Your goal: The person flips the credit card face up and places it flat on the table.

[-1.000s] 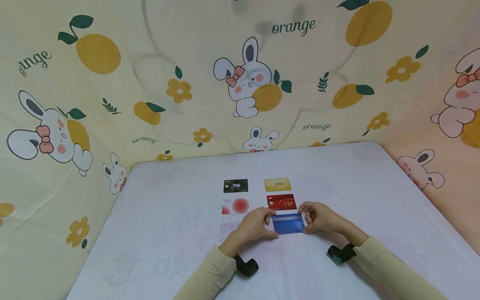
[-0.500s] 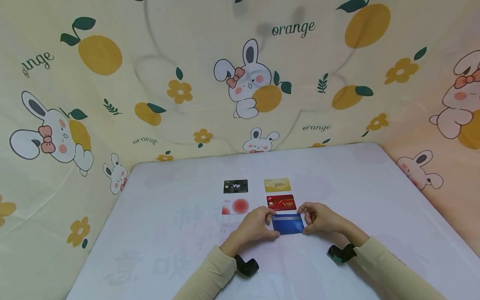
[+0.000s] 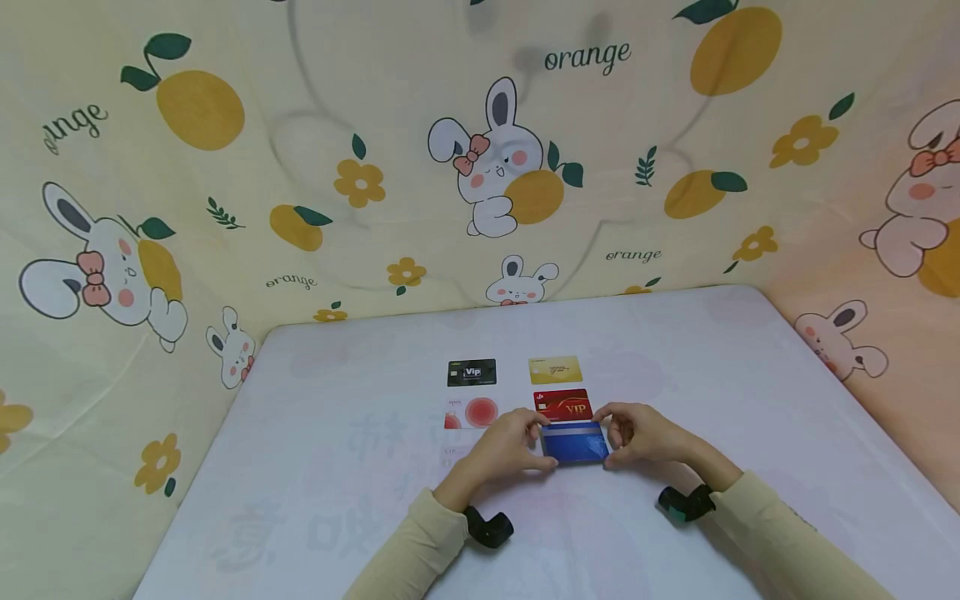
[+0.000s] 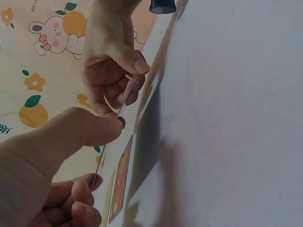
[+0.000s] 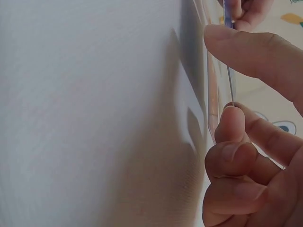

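A blue card [image 3: 574, 445] with a pale stripe is held between both hands. My left hand [image 3: 504, 448] pinches its left end with thumb and fingers. The right hand [image 3: 647, 435] grips its right end the same way. Seen from the left wrist, the card [image 4: 127, 98] is a thin edge raised off the tabletop, with a shadow beneath. Just behind it lies a red VIP card [image 3: 562, 405], and farther back a gold card [image 3: 555, 370]. In the right wrist view, the right thumb and fingers [image 5: 233, 125] meet the card's edges.
To the left lie a black VIP card [image 3: 472, 372], a white card with a red circle [image 3: 480, 412] and a pale card [image 3: 454, 455] partly covered by the left hand. The white-covered table [image 3: 337, 400] ends at a patterned cloth backdrop [image 3: 420, 208].
The blue card has come up off the table and shifted slightly away from me, toward the red card. Both hands have moved a little with it. The other cards are unmoved.
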The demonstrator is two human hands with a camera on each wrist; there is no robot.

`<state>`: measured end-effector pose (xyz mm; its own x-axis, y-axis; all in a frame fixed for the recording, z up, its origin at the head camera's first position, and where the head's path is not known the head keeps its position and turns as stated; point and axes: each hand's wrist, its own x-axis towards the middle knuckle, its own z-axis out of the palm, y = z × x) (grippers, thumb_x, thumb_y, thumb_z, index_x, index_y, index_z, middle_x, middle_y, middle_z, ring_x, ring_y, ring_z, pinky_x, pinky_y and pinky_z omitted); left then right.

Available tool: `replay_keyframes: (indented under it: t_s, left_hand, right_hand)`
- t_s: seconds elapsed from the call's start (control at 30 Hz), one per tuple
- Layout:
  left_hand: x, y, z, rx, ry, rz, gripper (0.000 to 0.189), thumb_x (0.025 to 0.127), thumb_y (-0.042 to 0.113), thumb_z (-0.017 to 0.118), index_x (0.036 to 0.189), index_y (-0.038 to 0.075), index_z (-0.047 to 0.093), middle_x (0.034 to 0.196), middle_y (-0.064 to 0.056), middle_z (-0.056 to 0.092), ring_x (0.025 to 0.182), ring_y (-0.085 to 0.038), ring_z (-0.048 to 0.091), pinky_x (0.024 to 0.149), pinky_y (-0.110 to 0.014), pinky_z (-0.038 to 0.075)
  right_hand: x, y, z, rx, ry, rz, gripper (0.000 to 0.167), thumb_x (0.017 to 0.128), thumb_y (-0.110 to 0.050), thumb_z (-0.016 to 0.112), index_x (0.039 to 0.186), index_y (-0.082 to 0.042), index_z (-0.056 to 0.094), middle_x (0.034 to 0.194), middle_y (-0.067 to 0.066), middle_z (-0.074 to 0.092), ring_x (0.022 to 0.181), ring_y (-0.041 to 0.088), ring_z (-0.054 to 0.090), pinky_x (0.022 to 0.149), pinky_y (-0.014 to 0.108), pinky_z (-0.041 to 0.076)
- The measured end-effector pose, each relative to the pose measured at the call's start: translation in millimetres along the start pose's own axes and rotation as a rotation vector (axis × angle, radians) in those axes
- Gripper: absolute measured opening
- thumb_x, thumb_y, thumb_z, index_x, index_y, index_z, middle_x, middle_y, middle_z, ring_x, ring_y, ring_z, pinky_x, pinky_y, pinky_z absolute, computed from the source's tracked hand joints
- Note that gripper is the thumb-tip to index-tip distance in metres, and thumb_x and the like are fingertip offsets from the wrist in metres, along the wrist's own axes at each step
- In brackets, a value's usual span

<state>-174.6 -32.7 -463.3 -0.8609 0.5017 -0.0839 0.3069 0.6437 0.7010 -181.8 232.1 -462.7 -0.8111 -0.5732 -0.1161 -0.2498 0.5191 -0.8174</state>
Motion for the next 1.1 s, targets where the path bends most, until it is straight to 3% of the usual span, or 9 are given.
replay_keyframes:
  t_s: [0.47,0.83,1.1]
  left_hand:
    - [-0.2,-1.2,-0.8,0.007,-0.001,0.003,0.052,0.073,0.033,0.083,0.116,0.011,0.064,0.085,-0.003,0.057,0.075,-0.003,0.045,0.063,-0.015,0.037]
    - [-2.0,-1.1,-0.2,0.026,-0.004,-0.001,0.054,0.073,0.035,0.083,0.117,0.011,0.063,0.084,-0.001,0.055,0.076,-0.003,0.045,0.063,-0.016,0.038]
    - [-1.4,-0.3,-0.3,0.054,0.005,0.006,0.057,0.072,0.037,0.084,0.118,0.011,0.064,0.083,0.0,0.055,0.075,-0.003,0.045,0.062,-0.015,0.036]
  right_hand:
    - [-2.9,1,-6,-0.048,0.012,-0.023,0.055,0.074,-0.017,0.081,0.118,0.003,0.055,0.074,0.005,0.054,0.064,0.0,0.045,0.057,0.018,0.04]
    - [-3.8,-3,-10,0.022,0.003,-0.088,0.055,0.074,-0.011,0.079,0.119,0.004,0.052,0.073,0.015,0.055,0.065,0.0,0.047,0.057,0.018,0.041]
    - [-1.3,-5,-10,0.057,0.024,-0.126,0.052,0.074,-0.009,0.078,0.118,0.001,0.053,0.072,0.014,0.053,0.064,0.002,0.047,0.057,0.02,0.041]
